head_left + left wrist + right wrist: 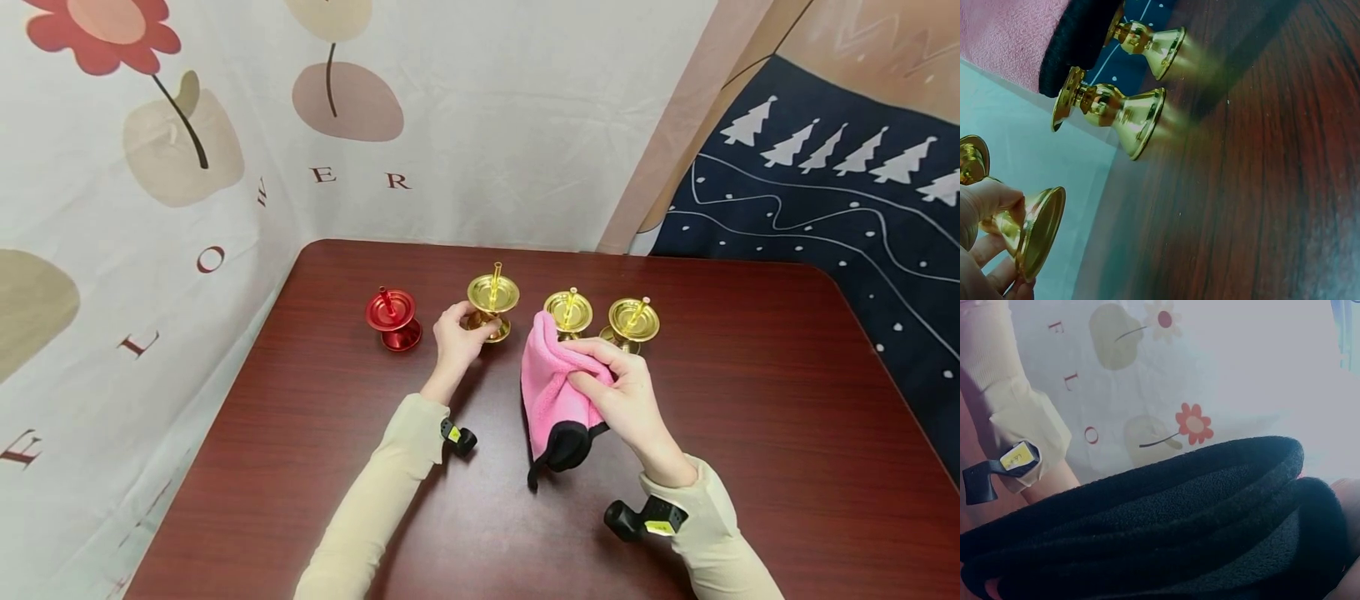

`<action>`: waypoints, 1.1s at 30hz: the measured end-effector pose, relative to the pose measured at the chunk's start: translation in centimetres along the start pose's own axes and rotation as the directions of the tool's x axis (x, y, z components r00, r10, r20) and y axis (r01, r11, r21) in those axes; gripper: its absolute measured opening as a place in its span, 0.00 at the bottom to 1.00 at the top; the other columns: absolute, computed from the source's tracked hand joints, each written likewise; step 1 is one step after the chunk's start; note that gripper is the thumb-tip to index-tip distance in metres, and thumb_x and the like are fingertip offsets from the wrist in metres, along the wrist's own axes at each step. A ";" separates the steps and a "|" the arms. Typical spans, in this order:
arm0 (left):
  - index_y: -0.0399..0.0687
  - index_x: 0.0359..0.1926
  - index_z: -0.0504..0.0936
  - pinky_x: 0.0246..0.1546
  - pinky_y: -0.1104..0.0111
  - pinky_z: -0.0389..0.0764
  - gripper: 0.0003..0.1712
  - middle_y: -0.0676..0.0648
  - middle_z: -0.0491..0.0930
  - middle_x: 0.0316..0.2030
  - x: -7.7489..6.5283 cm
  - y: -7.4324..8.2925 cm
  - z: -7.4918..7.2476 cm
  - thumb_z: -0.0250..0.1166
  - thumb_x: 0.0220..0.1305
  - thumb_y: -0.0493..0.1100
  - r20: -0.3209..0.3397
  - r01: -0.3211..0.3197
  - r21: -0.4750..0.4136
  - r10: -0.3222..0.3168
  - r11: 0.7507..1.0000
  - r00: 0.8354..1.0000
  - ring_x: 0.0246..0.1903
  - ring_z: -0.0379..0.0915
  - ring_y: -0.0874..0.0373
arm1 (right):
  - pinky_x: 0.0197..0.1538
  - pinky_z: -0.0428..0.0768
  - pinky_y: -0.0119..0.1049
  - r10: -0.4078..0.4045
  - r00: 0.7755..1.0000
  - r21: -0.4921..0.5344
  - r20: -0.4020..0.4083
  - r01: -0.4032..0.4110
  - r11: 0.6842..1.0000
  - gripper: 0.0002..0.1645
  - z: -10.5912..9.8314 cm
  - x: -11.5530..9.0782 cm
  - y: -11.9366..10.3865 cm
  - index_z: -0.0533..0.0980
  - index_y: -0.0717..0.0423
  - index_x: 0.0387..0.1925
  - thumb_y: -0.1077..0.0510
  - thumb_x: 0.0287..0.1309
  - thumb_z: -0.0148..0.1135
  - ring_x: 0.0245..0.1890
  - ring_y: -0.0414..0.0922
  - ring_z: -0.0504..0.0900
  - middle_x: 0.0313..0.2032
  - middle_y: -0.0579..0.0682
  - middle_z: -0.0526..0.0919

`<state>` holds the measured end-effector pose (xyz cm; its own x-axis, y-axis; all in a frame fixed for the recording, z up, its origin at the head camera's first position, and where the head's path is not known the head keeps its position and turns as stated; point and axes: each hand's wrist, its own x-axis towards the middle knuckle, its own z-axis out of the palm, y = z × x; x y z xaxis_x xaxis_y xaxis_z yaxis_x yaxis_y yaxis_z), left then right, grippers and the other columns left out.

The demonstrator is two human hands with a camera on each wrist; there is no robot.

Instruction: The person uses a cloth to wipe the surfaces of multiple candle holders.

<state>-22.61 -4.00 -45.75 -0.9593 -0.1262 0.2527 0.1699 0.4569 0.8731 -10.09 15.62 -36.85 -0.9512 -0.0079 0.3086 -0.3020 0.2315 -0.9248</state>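
My left hand (459, 340) grips a gold candle holder (493, 293) by its stem, fingers on one side and thumb on the other. In the left wrist view the underside of its flared base shows, raised off the table. A pink cloth with black trim (551, 383) hangs bunched from my right hand (628, 396), pinched between thumb and fingers. The cloth partly covers a second gold candle holder (567, 312) in the head view. Its black inner side fills the lower right wrist view, where most of that hand is hidden.
A red candle holder (392, 315) stands left of my left hand. Another gold candle holder (634, 320) stands at the right, just beyond my right hand. The dark red wooden table (757, 392) ends at a patterned curtain (487, 150) behind.
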 end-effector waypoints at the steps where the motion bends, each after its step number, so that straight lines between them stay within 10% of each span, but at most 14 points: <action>1: 0.37 0.35 0.83 0.39 0.58 0.73 0.17 0.40 0.82 0.33 0.0 0.0 0.1 0.74 0.40 0.37 0.006 0.003 0.001 -0.003 1.000 1.000 0.35 0.76 0.47 | 0.33 0.75 0.26 0.003 1.000 -0.001 0.000 -0.003 1.000 0.17 0.0 0.0 0.0 0.81 0.64 0.41 0.75 0.46 0.60 0.34 0.40 0.77 0.35 0.43 0.83; 33: 0.39 0.35 0.85 0.46 0.58 0.73 0.17 0.42 0.85 0.32 0.1 -1.4 1.4 0.76 0.39 0.37 0.035 0.111 0.109 -0.115 0.988 0.993 0.39 0.77 0.45 | 0.33 0.76 0.28 0.038 0.999 0.013 0.003 -0.038 0.999 0.16 0.0 0.0 0.3 0.81 0.64 0.42 0.74 0.48 0.60 0.35 0.41 0.77 0.38 0.55 0.83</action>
<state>-23.29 -3.48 -47.54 -0.9797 -0.1473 0.1361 0.0372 0.5335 0.8450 -10.13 15.72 -37.11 -0.9621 -0.0025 0.2726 -0.2665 0.2189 -0.9386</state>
